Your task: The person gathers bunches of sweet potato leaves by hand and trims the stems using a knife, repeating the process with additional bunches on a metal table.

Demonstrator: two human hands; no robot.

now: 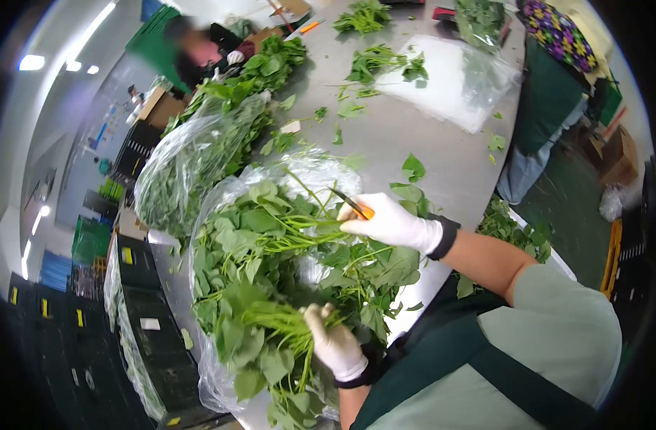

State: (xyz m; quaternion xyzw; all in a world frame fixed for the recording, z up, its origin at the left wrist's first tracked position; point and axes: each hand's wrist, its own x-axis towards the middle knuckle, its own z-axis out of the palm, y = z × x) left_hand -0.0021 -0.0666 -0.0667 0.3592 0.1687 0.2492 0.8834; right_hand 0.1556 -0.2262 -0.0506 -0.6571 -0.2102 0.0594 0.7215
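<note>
My left hand (334, 342), in a white glove, is closed around the stems of a bunch of leafy greens (260, 337). Above it, my gloved right hand (389, 223) grips a small knife (362, 209) with an orange handle and a dark blade pointing up and left. Long green stems (299, 228) reach to its fingertips. Beneath both hands, a heap of loose leafy greens (228, 244) lies on a clear plastic bag (213, 365) spread over the metal table (385, 143). A few leaves (412, 168) lie just beyond my right hand.
Behind the heap stands a full plastic bag of greens (199, 158). Flat clear bags (450, 82) and small bunches (364, 18) lie farther up the table. Black crates (149, 322) line the left side. One person (199, 50) is across the table; another (550, 107) stands at the right edge.
</note>
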